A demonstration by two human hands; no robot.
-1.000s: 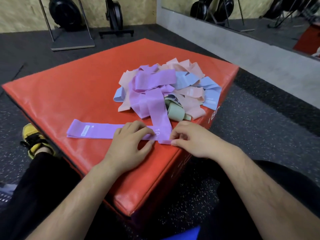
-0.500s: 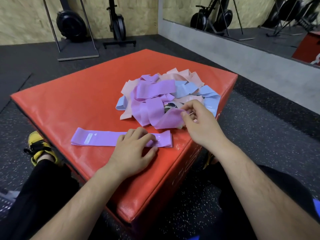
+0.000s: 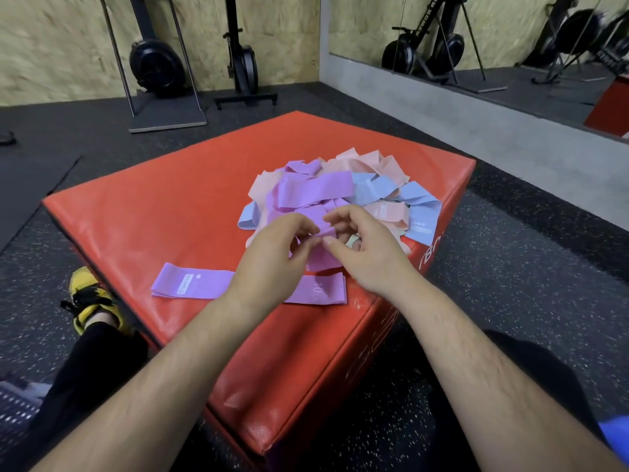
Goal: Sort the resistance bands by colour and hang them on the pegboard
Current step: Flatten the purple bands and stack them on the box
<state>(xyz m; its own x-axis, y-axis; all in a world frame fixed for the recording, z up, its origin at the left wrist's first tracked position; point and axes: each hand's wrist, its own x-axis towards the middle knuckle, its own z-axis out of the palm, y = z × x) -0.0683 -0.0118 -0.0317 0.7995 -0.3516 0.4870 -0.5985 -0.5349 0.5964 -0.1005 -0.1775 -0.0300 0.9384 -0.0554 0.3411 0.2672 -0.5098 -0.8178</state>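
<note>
**Hands pinch a purple band at the pile's near edge**

Left hand (image 3: 279, 247) and right hand (image 3: 367, 253) meet almost fingertip to fingertip. Both pinch the same purple band (image 3: 321, 260) between thumb and fingers, and its loose end hangs toward the box (image 3: 170, 216). This band sits at the near edge of the pile (image 3: 316, 190). I cannot tell whether it is fully free of the tangle.

Just under the wrists a flat band (image 3: 190, 284), also purple, lies stretched out alone near the box's front corner, apart from the pile. Behind the hands, purple, pink bands (image 3: 360, 161) and blue bands (image 3: 418, 206) lie folded over one another. A scrap of green shows by the right thumb.

The step in hand looks like sorting, with the purple group barely begun: one band is laid out and one is in the fingers. Nothing is hung, and no pegboard is in view.

The next move calls for drawing the held band clear without dragging its neighbours along. It then needs smoothing flat and laying onto or beside the flat band. Soft loops like these snag easily, so a slow pull with one hand steadying the pile would suit.
</note>
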